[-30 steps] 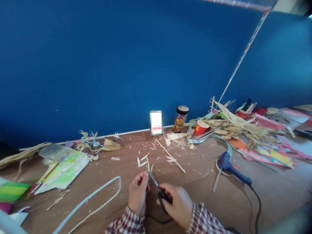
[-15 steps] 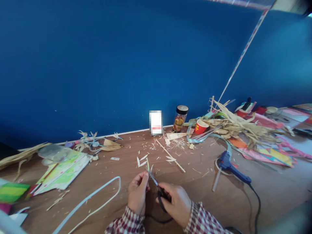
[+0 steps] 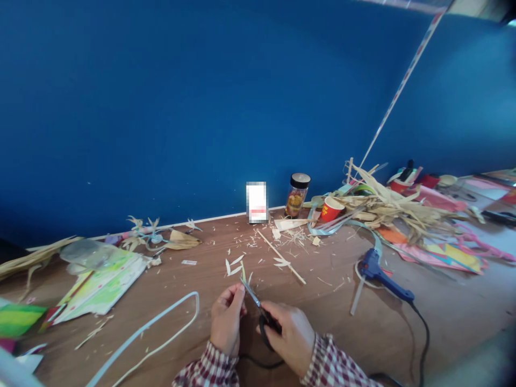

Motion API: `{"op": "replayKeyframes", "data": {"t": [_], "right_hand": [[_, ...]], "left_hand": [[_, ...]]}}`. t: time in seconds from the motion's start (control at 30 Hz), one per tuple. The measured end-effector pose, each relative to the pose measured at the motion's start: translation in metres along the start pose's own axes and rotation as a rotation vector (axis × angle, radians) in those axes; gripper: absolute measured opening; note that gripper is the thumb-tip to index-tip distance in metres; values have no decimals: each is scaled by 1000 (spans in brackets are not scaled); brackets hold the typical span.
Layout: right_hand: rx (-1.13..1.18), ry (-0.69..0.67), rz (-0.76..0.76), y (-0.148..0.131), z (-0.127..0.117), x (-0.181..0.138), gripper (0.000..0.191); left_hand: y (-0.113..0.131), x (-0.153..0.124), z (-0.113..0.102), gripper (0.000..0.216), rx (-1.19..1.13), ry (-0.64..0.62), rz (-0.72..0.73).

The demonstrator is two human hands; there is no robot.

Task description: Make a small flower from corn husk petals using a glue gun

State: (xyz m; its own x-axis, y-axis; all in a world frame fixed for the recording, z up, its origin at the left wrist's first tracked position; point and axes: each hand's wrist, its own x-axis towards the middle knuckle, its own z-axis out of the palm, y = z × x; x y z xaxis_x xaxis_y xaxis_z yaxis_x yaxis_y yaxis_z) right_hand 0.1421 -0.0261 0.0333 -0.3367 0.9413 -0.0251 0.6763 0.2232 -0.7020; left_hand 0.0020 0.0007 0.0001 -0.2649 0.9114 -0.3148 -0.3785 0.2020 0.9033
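My right hand (image 3: 288, 330) is closed around the black handles of a pair of scissors (image 3: 253, 295), whose blades point up and to the left. Thumb and fingers of my left hand (image 3: 228, 317) pinch a small pale green strip (image 3: 243, 270), seemingly corn husk, right at the blade tips. Most of that strip is hidden by the fingers. Just beyond lie slim white leaf-shaped pieces (image 3: 234, 263) on the brown table. A thin stick (image 3: 278, 251) with small leaf shapes attached lies to the right of them.
A blue glue gun (image 3: 381, 274) with a black cord lies at right. Behind it are dried husks (image 3: 395, 207), a red paper cup (image 3: 331, 209) and a lidded jar (image 3: 297, 196). On the left are a light blue strip (image 3: 149, 322) and a green-white painted sheet (image 3: 105, 285). A blue wall (image 3: 181, 118) stands behind.
Almost nothing differs. The whole view has shifted very slightly, while both hands and the scissors keep nearly the same pose at the strip.
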Motion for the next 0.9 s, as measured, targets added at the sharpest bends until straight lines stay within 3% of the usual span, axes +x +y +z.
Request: {"op": "replayKeyframes", "data": {"t": [0.9], "right_hand": [[-34,28,4,1,3,2,26]], "left_hand": [[-4,1,-1,27,46,-4,20]]}}
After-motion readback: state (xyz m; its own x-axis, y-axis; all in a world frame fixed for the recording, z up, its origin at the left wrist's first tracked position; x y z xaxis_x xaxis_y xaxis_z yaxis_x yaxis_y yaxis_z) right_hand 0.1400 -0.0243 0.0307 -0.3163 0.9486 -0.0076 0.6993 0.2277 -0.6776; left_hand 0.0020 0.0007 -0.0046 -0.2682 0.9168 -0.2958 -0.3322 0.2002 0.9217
